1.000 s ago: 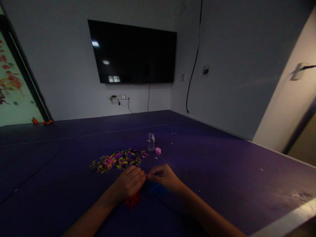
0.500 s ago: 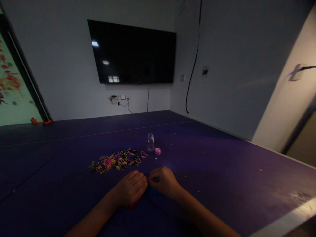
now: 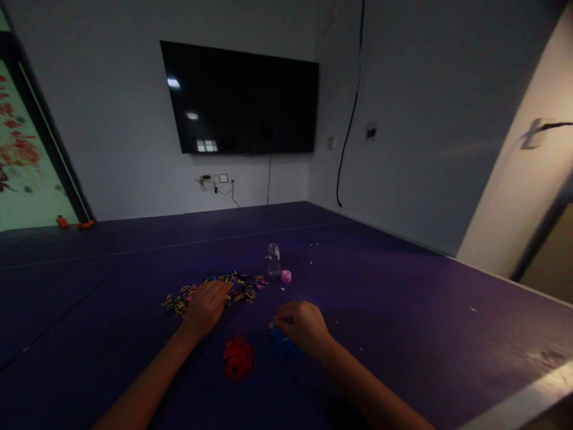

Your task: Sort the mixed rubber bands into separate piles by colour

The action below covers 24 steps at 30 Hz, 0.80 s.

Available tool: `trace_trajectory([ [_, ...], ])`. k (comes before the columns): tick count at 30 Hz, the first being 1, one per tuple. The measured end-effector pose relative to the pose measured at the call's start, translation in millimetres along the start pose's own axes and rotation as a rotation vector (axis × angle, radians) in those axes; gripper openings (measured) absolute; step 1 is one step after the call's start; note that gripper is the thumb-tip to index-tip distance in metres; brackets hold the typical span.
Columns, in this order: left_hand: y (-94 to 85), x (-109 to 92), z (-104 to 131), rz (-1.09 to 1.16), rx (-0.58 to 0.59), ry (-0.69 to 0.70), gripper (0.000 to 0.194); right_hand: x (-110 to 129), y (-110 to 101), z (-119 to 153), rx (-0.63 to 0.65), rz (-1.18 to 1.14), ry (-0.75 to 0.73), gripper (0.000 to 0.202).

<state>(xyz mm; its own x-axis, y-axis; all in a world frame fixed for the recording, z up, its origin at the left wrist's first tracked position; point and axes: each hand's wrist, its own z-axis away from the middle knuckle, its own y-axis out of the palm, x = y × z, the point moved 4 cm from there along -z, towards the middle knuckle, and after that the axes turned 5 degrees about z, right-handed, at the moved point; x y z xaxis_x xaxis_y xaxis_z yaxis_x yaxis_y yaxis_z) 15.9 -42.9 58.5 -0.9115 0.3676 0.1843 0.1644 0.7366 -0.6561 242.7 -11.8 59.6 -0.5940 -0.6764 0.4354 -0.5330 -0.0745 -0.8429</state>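
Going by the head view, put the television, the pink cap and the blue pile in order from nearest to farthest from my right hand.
From your right hand:
1. Blue pile, right by it, partly hidden.
2. Pink cap, farther out ahead.
3. Television, high at the back.

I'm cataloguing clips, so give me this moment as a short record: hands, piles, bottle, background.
Left hand: over the mixed pile of small loops; whether it holds any is hidden
Right hand: at the blue pile, thumb and finger close together; hold unclear
Mixed pile colours: yellow, pink and dark among them
Red pile: between the forearms
Bottle: clear, upright, uncapped
Pink cap: just right of the bottle
Background: wall-mounted screen, dark with reflections
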Motion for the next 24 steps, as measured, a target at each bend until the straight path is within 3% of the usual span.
trace_trajectory([
  [2,6.9,27.0,7.6,0.016,0.030,-0.180,0.031,-2.3,-4.6,-0.2,-0.019,0.006,0.048,0.014],
  [5,16.1,46.3,16.4,0.095,0.119,-0.311,0.031,-6.8,-9.4,-0.8,-0.051,0.021,0.104,0.012],
  [13,21.2,41.5,17.7,0.154,0.261,-0.358,0.035,-8.9,-11.1,-0.9,-0.062,0.109,0.120,0.015],
  [24,15.1,50.2,22.1,-0.122,0.293,-0.542,0.034,-11.9,-10.7,-1.0,-0.075,0.126,0.146,0.017],
])
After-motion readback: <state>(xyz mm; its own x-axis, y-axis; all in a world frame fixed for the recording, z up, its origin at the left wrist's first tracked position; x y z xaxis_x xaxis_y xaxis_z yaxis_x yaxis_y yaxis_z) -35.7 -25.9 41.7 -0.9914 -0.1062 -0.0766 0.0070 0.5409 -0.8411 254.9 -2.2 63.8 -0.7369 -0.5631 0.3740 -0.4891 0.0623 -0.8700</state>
